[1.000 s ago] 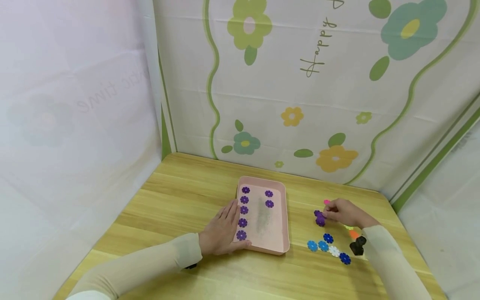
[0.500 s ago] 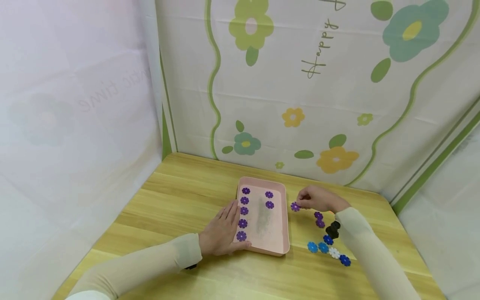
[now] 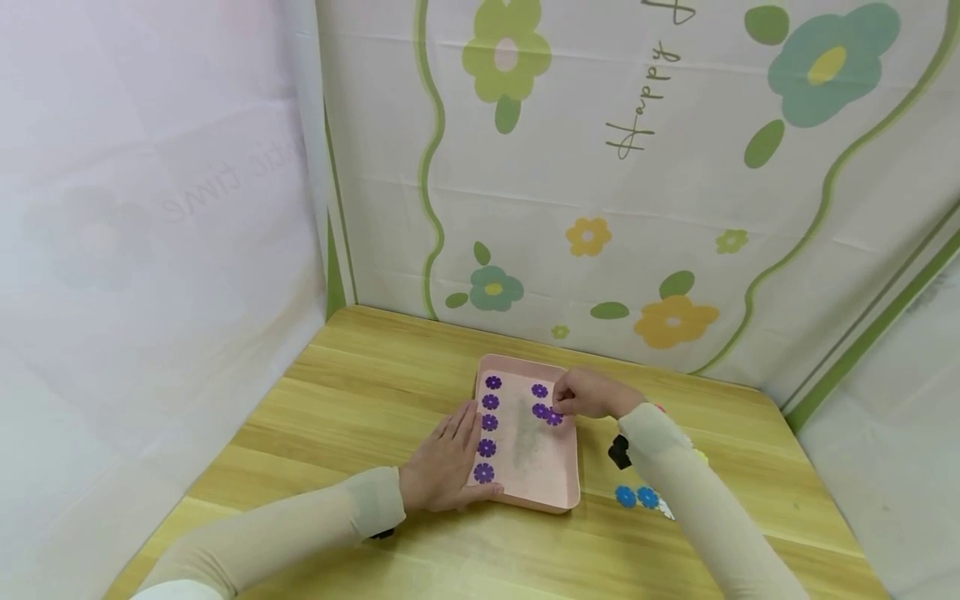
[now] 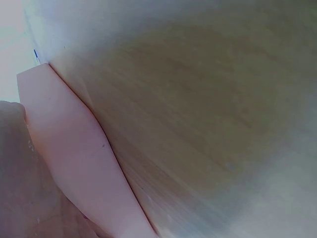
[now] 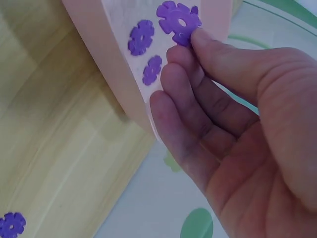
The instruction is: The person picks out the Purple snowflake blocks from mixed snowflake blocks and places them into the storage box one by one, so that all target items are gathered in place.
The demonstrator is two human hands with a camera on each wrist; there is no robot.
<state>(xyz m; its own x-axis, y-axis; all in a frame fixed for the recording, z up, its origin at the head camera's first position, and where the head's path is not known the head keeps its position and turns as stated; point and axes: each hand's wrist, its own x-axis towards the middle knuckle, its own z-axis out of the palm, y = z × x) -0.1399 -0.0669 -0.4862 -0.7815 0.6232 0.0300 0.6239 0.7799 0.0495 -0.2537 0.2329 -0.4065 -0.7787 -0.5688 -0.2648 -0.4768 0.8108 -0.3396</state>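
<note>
My right hand (image 3: 596, 393) pinches a purple flower-shaped plastic disc (image 5: 171, 19) between thumb and fingertips, over the right side of a pink tray (image 3: 528, 487). Two purple discs (image 5: 134, 40) lie in the tray beneath it; in the head view the held one partly overlaps the nearer of them. Along the tray's left side runs a column of several purple discs (image 3: 488, 422). My left hand (image 3: 442, 467) rests against the tray's left wall with straight fingers, the thumb at the near edge. In the left wrist view, the tray's outer wall (image 4: 79, 144) shows beside that hand.
Right of the tray, light blue discs (image 3: 626, 497) and a white disc (image 3: 665, 509) lie on the wooden table (image 3: 420, 375). Yellow (image 3: 701, 456) and pink (image 3: 661, 408) pieces peek out around the right sleeve. Another purple disc (image 5: 11, 225) lies outside the tray. Printed curtains stand behind.
My right hand has picked up a purple disc from the loose pieces at the right and carried it left to above the tray. The left hand stays in place.
</note>
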